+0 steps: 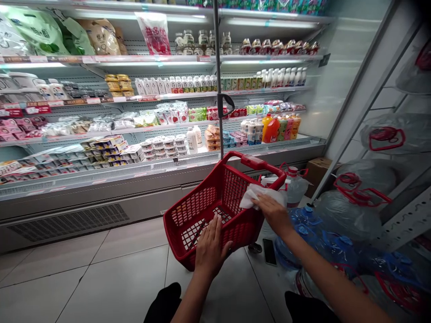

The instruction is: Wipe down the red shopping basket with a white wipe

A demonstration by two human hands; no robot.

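Observation:
A red plastic shopping basket (193, 202) with a latticed floor, perforated walls and a raised handle stands on the tiles in front of me. My left hand (211, 246) lies over its near rim, fingers stretched out and thumb apart, holding nothing. At the right-hand rim, below the handle, my right hand (272, 211) holds a crumpled white cloth (251, 195) against the basket. The palm and part of the cloth are hidden under my fingers. Behind the cloth shows a white piece (274, 181) like a spray nozzle, partly covered by the handle.
A refrigerated display case (161, 177) with cartons, tubs and bottles runs behind the basket. Large blue water jugs (305, 233) and clear jugs with red handles (350, 211) crowd the right side. A phone (269, 251) lies on the floor beside them. A cardboard box (318, 172) stands farther back.

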